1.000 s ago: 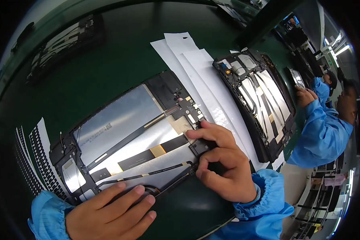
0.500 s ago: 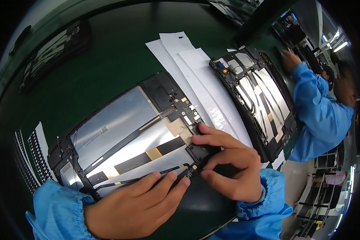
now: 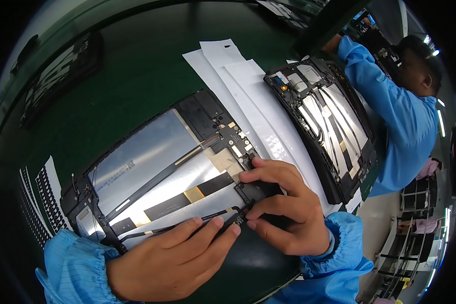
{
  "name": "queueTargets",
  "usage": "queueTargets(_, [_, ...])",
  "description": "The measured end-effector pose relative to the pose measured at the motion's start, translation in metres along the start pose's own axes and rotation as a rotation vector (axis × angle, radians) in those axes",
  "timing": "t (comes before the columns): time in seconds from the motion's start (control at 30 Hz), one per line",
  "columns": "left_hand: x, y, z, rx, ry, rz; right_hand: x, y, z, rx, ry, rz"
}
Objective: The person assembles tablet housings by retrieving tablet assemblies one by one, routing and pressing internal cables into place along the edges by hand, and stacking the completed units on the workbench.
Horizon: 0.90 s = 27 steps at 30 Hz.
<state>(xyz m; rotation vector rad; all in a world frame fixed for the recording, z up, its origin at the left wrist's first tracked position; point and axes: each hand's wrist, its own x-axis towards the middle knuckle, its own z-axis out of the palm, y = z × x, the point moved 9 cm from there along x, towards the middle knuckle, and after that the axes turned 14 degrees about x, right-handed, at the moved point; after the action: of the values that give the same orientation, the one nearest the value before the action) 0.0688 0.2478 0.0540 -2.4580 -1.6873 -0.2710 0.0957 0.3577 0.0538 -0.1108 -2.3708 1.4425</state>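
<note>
An opened tablet [image 3: 165, 162], its silver battery plates, dark ribbon cables and circuit board exposed, lies at a slant on the dark green table before me. My left hand [image 3: 172, 258] rests along its near edge, fingers stretched out together, the tips close to a thin black cable [image 3: 207, 218]. At the right-hand end of the tablet is my right hand [image 3: 291, 207]. Its upper fingertip touches the frame beside the board. Lower down, the thumb and another finger pinch at the near right corner; what lies between them is too small to make out.
White sheets [image 3: 248, 96] lie beyond the tablet, partly under a second opened tablet [image 3: 329, 126] at right. Another device [image 3: 61, 76] sits far left, near strips of black pads [image 3: 48, 192]. A co-worker in a blue sleeve [image 3: 400, 121] is at the right.
My right hand has shifted slightly left, its thumb and lower finger closing in on the tablet's corner. My left hand stays put. The co-worker's arm has moved farther away.
</note>
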Motion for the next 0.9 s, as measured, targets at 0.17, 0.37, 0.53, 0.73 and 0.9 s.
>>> queueTargets(0.17, [0.003,0.003,-0.002,0.046,0.005,0.006,0.000,-0.010,0.003,-0.095,-0.022,-0.100])
queueTargets(0.37, [0.002,0.010,-0.004,0.076,-0.003,0.006,-0.004,-0.020,0.005,-0.189,0.016,-0.187])
queueTargets(0.53, [-0.005,0.009,-0.002,-0.079,-0.037,-0.048,-0.009,-0.012,0.003,-0.117,0.033,-0.244])
queueTargets(0.73, [-0.089,0.011,-0.078,0.028,0.277,-0.519,-0.015,0.025,-0.037,0.242,0.347,-0.095])
queueTargets(0.9, [-0.174,-0.001,-0.025,-0.156,0.117,-1.105,-0.004,0.024,-0.021,-0.163,0.295,-0.036])
